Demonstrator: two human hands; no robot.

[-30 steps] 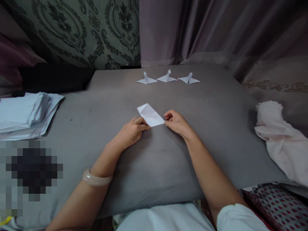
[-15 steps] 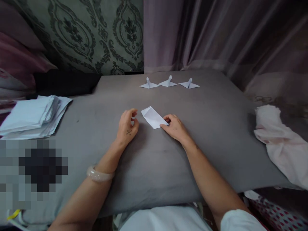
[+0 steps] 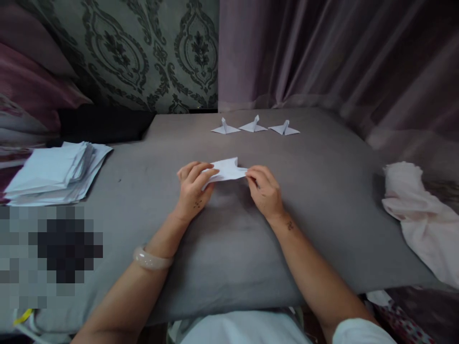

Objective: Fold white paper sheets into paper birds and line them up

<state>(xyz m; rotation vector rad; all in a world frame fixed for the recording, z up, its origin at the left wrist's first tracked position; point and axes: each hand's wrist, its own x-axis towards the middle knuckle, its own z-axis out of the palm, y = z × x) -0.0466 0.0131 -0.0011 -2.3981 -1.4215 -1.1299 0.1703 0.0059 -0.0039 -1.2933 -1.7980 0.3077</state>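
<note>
A folded white sheet of paper (image 3: 226, 169) is held between my two hands, just above the grey cloth. My left hand (image 3: 195, 184) grips its left end, thumb beneath and fingers on top. At the paper's right tip, my right hand (image 3: 264, 190) pinches a narrow corner between thumb and forefinger. The upper right part of the paper shows an upright fold. Beyond the hands, three folded paper birds stand in a row: a left one (image 3: 224, 127), a middle one (image 3: 254, 124) and a right one (image 3: 284, 128).
A stack of white paper (image 3: 46, 169) lies on the grey-covered table (image 3: 229, 272) at the left. Behind it is a black cloth (image 3: 107, 125). A pale pink cloth (image 3: 423, 215) lies at the right edge. Patterned wallpaper (image 3: 150, 52) and a mauve curtain (image 3: 247, 52) stand behind.
My left hand has moved in and closed on the paper's left end. The paper has turned and lifted, and my right hand now pinches its right tip.
</note>
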